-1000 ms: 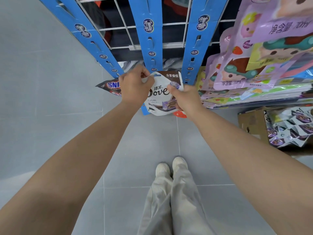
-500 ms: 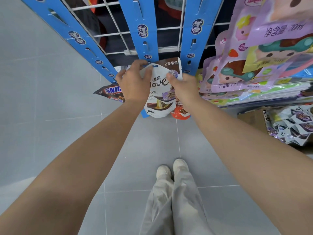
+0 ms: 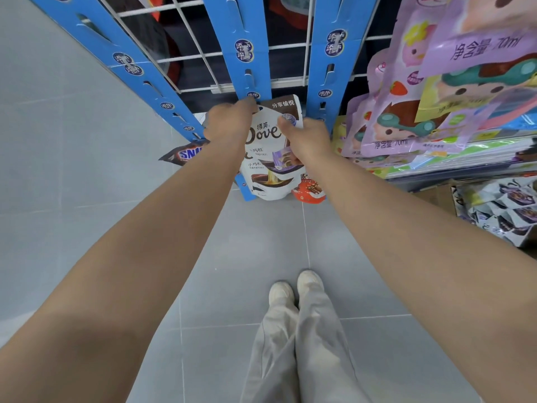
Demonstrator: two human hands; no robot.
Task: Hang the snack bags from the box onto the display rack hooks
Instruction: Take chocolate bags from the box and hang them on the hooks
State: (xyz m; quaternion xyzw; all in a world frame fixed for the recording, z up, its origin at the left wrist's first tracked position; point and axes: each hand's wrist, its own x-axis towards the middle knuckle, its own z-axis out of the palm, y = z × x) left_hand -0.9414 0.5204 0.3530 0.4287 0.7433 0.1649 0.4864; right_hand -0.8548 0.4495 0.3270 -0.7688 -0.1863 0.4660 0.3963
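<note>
A white and brown Dove snack bag (image 3: 266, 158) is held up against the middle blue strip (image 3: 247, 50) of the display rack. My left hand (image 3: 229, 123) pinches its top left corner right below the strip's lowest slot. The bag's right edge is gripped by my right hand (image 3: 305, 135), thumb on the front. Further Dove bags hang behind and below it. The cardboard box (image 3: 436, 196) at the right holds several more bags (image 3: 505, 205).
A Snickers bag (image 3: 186, 152) hangs on the left blue strip. A red-orange packet (image 3: 309, 191) sits below the Dove bags. Purple and green pouches (image 3: 421, 112) crowd the rack's right side. White wire grid backs the strips. My legs and shoes (image 3: 293, 292) stand on grey floor tiles.
Both hands have lifted the Dove bag higher, its top now reaching the middle strip's lowest slot. More of the bag's lower part shows below my hands.
</note>
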